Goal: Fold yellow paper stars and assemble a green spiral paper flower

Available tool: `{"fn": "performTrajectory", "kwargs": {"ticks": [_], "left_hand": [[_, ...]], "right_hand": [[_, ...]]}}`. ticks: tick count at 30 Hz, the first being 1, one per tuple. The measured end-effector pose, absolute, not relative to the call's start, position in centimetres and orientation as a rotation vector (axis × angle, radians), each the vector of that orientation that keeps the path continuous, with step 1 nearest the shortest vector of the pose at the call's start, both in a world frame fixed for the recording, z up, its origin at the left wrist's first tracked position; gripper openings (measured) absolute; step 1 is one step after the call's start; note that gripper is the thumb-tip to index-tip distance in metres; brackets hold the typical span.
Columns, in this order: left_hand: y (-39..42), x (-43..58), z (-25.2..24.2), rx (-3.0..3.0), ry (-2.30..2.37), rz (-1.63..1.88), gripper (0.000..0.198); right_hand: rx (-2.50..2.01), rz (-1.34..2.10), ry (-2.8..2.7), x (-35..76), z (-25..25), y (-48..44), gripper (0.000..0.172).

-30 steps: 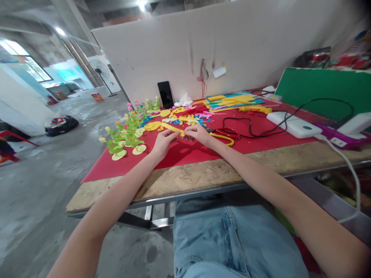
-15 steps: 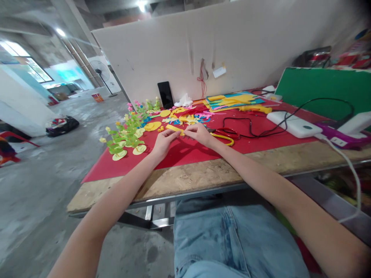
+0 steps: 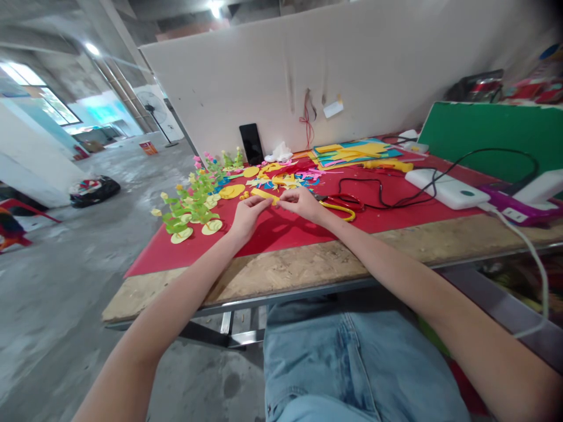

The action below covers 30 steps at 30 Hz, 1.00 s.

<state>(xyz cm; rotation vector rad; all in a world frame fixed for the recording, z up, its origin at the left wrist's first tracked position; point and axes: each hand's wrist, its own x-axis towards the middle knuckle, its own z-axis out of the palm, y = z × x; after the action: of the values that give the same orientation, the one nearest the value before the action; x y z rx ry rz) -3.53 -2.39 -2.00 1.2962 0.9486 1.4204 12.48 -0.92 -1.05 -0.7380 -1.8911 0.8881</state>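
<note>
A yellow paper strip [image 3: 264, 194] is pinched between the fingertips of my left hand [image 3: 247, 218] and my right hand [image 3: 302, 204], which are close together above the red table covering. Both hands have closed fingers, and the strip's exact hold on the right is partly hidden. Just right of my right hand lie scissors [image 3: 338, 210] with yellow and red handles. To the left stand several small paper plants [image 3: 189, 202] with green leaves and pale round bases. Yellow paper discs [image 3: 231, 191] lie behind my left hand, and colourful paper scraps [image 3: 281, 176] are scattered beyond both hands.
A black phone [image 3: 251, 144] leans on the white board [image 3: 246, 82]. Yellow and blue paper sheets [image 3: 352, 152] lie at the back. On the right are a yellow tool [image 3: 389, 166], a black cable [image 3: 380, 196], a white power strip [image 3: 445, 189] and a green board [image 3: 492, 140].
My right fingertips have shifted very slightly at the strip. Otherwise both hands and the things on the table stay in place.
</note>
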Motion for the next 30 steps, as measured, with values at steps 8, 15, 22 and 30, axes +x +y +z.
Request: {"fn": "performTrajectory", "kwargs": {"ticks": [8,15,22,30], "left_hand": [[-2.5,-3.3,-1.74,1.253,0.947,1.42,0.012],[-2.75,-3.06,-1.62,1.239,0.95,1.414,0.014],[-2.97,-2.97,-1.32,1.27,0.939,1.447,0.016],[-2.8,-3.44,-1.51,1.433,0.987,1.448,0.017]], "right_hand": [[-0.717,0.913,-1.927,12.64,-1.11,-0.8,0.022],[-0.765,0.945,-1.864,12.75,-0.74,-1.09,0.018],[-0.682,1.272,-1.799,12.67,-0.97,-0.93,0.018],[-0.682,1.418,-1.72,12.5,-1.12,-0.98,0.016]]}}
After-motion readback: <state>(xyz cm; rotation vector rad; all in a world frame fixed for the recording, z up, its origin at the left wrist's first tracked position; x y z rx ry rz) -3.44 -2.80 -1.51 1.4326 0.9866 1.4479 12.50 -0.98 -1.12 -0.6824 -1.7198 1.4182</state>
